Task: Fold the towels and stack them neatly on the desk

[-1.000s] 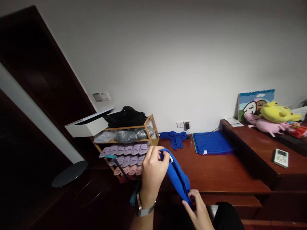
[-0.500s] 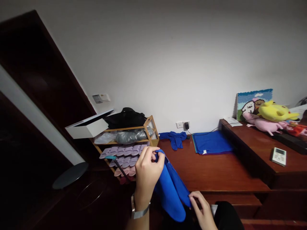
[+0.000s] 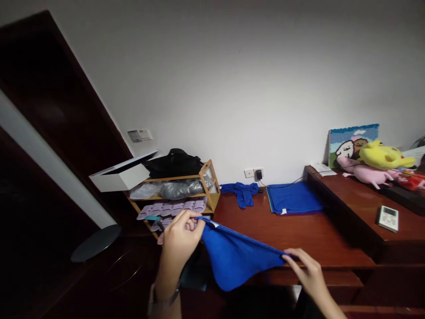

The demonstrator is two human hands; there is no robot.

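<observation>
A blue cloth (image 3: 232,259) hangs spread between my two hands in front of the wooden table (image 3: 299,241). My left hand (image 3: 179,241) pinches its left corner, near the shoe rack. My right hand (image 3: 307,272) pinches its right corner, over the table's front edge. The cloth's top edge runs taut between the hands and its middle sags below. A watch sits on my left wrist.
A folded blue cloth (image 3: 294,198) and a crumpled blue cloth (image 3: 241,192) lie at the back of the table by a wall socket. A bamboo shoe rack (image 3: 181,197) holds slippers, a white box and a black bag. A raised shelf (image 3: 372,208) carries a remote and plush toys.
My hands have moved apart, left hand leftward and right hand rightward, and the blue cloth has opened from a narrow bunch into a spread sheet.
</observation>
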